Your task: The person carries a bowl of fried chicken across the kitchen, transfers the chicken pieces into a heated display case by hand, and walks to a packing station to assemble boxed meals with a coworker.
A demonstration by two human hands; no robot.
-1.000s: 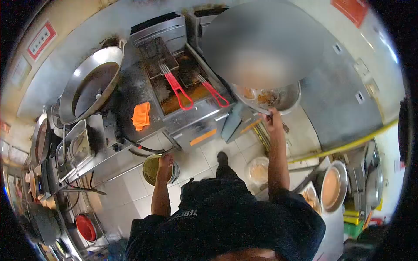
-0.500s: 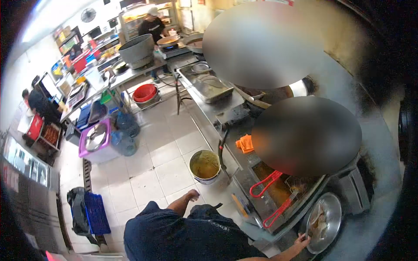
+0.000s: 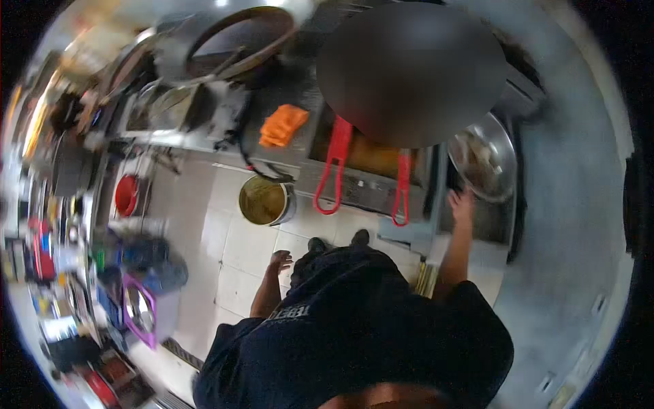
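Observation:
My left hand (image 3: pixel 280 260) hangs over the tiled floor with its fingers loosely apart and nothing in it. Beyond it on the floor stands a bucket (image 3: pixel 266 201) with yellowish contents. My right hand (image 3: pixel 461 203) has its fingers spread just below the rim of a metal bowl (image 3: pixel 503 163); whether a fingertip touches the rim cannot be made out. Some pale and brown food (image 3: pixel 477 160) lies in the bowl. Left of the bowl, two red basket handles (image 3: pixel 332 177) (image 3: pixel 402 187) stick out over the front of a fryer (image 3: pixel 368 160), which a blurred patch partly covers.
An orange cloth (image 3: pixel 283 125) lies on the counter left of the fryer. Large pans (image 3: pixel 269 48) stand at the back left. A black hose (image 3: pixel 262 170) hangs at the counter edge. Farther left are a red bowl (image 3: pixel 127 195) and a purple-rimmed box (image 3: pixel 151 320).
The view has swung toward the left side and back down. My right hand has come off the bowl's rim. My left hand, earlier closed above the bucket, is now apart from it with loosened fingers.

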